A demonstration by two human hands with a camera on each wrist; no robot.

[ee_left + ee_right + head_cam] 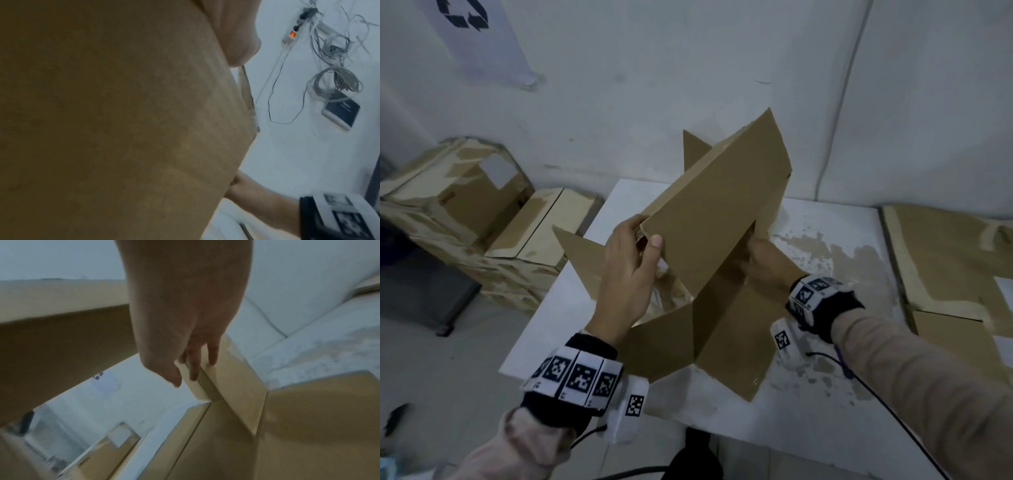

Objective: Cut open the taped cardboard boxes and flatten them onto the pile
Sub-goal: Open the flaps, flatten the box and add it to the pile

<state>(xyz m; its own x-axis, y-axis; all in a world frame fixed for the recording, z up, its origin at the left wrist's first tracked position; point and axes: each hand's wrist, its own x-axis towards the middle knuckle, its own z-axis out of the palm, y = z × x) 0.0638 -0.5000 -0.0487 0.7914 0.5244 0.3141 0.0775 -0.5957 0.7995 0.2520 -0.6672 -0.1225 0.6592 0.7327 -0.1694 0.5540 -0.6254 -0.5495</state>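
Counting one opened cardboard box (719, 219) sitting on one white table (835, 240), two hands showing — left hand (628, 270), right hand (767, 263). Two taped boxes (465, 192) are stacking at left — one flattened pile (945, 260) lying at right.

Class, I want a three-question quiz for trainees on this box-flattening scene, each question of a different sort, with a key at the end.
1. True or false: the opened cardboard box lies fully flat on the white table.
2. Which hands grip the box? A) only the left hand B) only the right hand C) both
3. Fill in: the flattened cardboard pile lies to the person's ____, and the taped boxes stand to the left.

Key: 1 false, it is held up, partly collapsed. 2 C. 3 right.
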